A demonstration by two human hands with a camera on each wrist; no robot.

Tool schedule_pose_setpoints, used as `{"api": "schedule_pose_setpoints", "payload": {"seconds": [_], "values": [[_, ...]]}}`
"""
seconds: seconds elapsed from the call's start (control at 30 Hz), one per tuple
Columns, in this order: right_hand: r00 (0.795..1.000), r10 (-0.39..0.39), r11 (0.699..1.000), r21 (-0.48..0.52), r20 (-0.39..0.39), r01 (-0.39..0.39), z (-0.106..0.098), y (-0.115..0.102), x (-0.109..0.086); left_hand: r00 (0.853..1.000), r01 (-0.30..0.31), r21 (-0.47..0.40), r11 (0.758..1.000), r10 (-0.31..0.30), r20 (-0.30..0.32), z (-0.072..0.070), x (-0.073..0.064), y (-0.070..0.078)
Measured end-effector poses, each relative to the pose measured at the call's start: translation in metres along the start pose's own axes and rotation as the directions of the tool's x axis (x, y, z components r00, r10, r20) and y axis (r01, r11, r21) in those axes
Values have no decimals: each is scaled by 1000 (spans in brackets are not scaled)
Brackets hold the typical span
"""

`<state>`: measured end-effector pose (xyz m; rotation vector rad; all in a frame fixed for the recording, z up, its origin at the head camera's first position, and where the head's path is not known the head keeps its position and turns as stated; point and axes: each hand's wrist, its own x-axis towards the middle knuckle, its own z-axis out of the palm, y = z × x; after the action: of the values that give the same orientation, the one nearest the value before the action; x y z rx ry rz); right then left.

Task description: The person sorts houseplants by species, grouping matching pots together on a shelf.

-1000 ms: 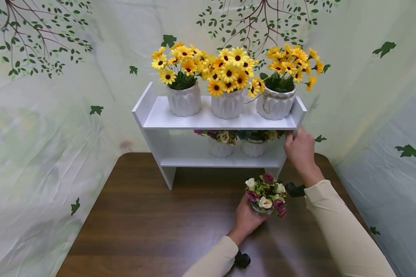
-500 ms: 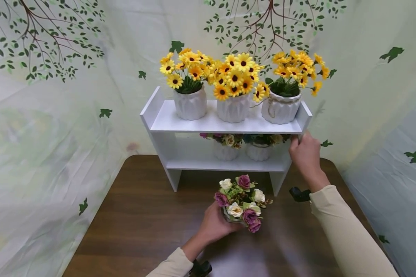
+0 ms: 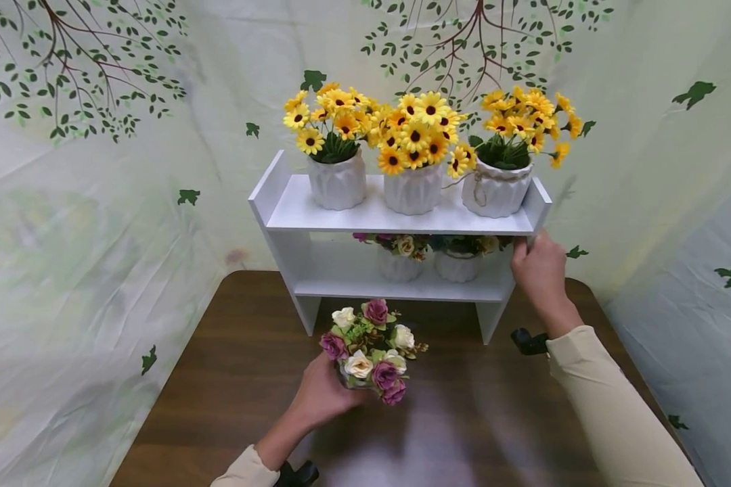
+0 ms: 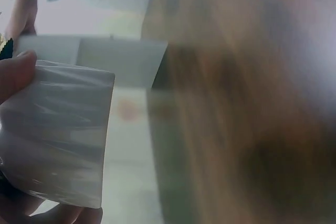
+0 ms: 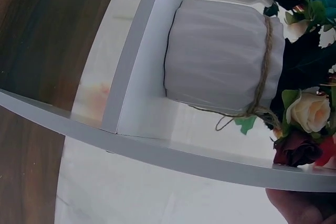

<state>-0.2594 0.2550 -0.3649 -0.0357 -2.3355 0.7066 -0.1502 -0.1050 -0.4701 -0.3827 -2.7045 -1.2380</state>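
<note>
In the head view my left hand grips a potted bunch of artificial roses, purple and cream, above the table in front of the shelf. The left wrist view shows its white pot between thumb and fingers. My right hand holds the right side panel of the white two-tier shelf, just below the top board. In the right wrist view a fingertip shows behind the panel's edge. On the lower tier stands a twine-tied white pot with mixed roses.
Three white pots of yellow flowers stand on the top tier. Another rose pot is beside the twine-tied one below. The shelf stands at the back of a brown wooden table, against a leaf-patterned cloth backdrop.
My left hand has carried the potted roses leftward, away from the shelf's right leg. The right hand keeps its hold on the side panel. The head view has shifted slightly.
</note>
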Motion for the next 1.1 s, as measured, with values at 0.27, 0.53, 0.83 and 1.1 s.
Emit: {"api": "schedule_pose_setpoints", "payload": {"seconds": [0.27, 0.53, 0.83, 1.1], "values": [[1000, 8, 1000, 6, 19, -8, 1, -3, 0, 998, 18, -52, 998, -22, -66, -63, 33, -5], [1000, -8, 1000, -5, 2, 8, 0, -1, -1, 991, 92, -42, 995, -96, -94, -99, 84, -2], [1000, -25, 1000, -11, -7, 25, -1, -1, 0, 981, 130, -61, 990, -137, -135, -78, 111, 3], [1000, -8, 1000, 15, -8, 8, -1, -1, -1, 983, 111, -18, 994, -112, -142, -61, 130, 2]]}}
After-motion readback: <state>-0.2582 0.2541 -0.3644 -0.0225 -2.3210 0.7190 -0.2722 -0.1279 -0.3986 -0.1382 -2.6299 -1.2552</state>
